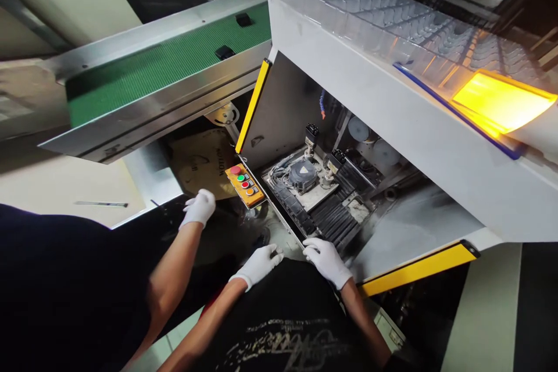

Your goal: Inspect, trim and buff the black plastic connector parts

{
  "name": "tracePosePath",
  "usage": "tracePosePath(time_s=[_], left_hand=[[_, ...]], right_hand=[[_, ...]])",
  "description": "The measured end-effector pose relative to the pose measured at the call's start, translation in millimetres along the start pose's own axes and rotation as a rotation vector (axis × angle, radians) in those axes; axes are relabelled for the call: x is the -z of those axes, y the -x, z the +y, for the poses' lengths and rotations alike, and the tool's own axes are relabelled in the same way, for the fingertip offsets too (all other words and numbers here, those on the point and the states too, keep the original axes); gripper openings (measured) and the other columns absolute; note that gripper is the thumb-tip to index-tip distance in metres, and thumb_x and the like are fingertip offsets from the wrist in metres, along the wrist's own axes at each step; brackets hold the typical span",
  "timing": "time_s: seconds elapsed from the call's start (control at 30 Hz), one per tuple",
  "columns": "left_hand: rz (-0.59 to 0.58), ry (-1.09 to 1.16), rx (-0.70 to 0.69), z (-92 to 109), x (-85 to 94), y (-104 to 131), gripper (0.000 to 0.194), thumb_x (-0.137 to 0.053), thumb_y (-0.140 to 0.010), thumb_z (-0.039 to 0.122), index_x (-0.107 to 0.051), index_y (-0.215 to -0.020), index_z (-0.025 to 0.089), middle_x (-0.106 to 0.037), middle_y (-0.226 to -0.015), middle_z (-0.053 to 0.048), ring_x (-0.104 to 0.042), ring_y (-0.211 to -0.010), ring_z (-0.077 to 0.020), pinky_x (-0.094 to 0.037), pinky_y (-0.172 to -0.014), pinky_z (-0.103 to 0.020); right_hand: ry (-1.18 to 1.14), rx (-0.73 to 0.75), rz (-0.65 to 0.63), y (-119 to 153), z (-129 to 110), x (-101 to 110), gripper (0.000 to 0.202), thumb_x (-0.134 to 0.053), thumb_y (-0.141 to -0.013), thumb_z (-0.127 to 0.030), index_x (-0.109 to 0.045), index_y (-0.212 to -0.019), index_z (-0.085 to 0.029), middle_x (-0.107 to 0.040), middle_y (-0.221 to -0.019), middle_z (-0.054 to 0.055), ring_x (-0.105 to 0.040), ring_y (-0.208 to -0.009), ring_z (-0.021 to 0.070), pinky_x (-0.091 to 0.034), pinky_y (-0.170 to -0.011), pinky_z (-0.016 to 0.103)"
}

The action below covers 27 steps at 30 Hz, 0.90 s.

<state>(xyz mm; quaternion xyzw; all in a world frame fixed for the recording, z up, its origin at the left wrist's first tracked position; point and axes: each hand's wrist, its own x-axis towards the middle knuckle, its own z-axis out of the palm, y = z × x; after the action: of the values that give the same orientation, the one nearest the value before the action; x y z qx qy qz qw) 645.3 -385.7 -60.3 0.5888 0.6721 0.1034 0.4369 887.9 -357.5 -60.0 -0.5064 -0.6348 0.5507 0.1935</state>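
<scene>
My left hand (260, 264), in a white glove, hovers in front of my black shirt near the machine's front edge. Its fingers are loosely bent, with a gap between thumb and forefinger and nothing visible between them. My right hand (328, 261), also gloved in white, has its fingertips at the metal front edge (285, 224) of the machine opening; whether they press on it is unclear. Its fingers are slightly spread. Beyond it, inside the machine, two upright fixtures carry small black parts (311, 135) (336, 159) beside a dark round unit (303, 175).
An orange button box (244, 185) hangs left of the opening. Yellow bars (253, 106) (421, 270) flank it. A green conveyor (170, 67) carries two black pieces. Clear trays (383, 11) and a glowing amber lamp (501, 102) sit above. A co-worker's gloved hand (199, 209) is at left.
</scene>
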Motion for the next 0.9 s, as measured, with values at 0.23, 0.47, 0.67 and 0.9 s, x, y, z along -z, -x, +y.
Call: tracePosePath(time_s=[0.23,0.47,0.67,0.9], left_hand=[[-0.02,0.062,0.061,-16,-28.9,0,0.023,-0.059,-0.089,0.038,-0.071,-0.095,0.02,-0.076,-0.092,-0.007,-0.07,-0.09,-0.0249,-0.053,-0.086,-0.033],[-0.014,0.071,0.063,-18,-26.3,0,0.022,-0.06,-0.089,0.037,-0.072,-0.098,0.02,-0.077,-0.096,-0.008,-0.072,-0.095,-0.0263,-0.052,-0.089,-0.033],[-0.01,0.057,0.058,-20,-23.5,-3,0.022,-0.06,-0.091,0.037,-0.072,-0.098,0.02,-0.077,-0.098,-0.01,-0.072,-0.097,-0.0269,-0.051,-0.09,-0.033],[0.05,0.1,0.144,-38,-29.2,10,0.022,-0.061,-0.092,0.037,-0.073,-0.1,0.019,-0.077,-0.101,-0.01,-0.071,-0.096,-0.0261,-0.049,-0.088,-0.032]], right_hand=[[-0.009,-0.014,-0.005,1,4,5,0.035,-0.058,-0.086,-0.029,-0.08,-0.11,-0.016,-0.078,-0.083,0.004,-0.069,-0.076,0.0183,-0.054,-0.078,0.029],[-0.029,-0.017,-0.022,2,9,7,0.038,-0.058,-0.086,-0.03,-0.078,-0.114,-0.014,-0.081,-0.089,0.006,-0.073,-0.079,0.0194,-0.056,-0.082,0.031],[-0.034,-0.036,-0.041,2,6,6,0.037,-0.058,-0.087,-0.031,-0.077,-0.115,-0.015,-0.081,-0.089,0.006,-0.075,-0.08,0.0202,-0.057,-0.083,0.032],[0.027,-0.037,-0.125,-5,8,-1,0.043,-0.057,-0.089,-0.039,-0.077,-0.117,-0.013,-0.082,-0.098,0.01,-0.076,-0.086,0.0226,-0.059,-0.086,0.036]])
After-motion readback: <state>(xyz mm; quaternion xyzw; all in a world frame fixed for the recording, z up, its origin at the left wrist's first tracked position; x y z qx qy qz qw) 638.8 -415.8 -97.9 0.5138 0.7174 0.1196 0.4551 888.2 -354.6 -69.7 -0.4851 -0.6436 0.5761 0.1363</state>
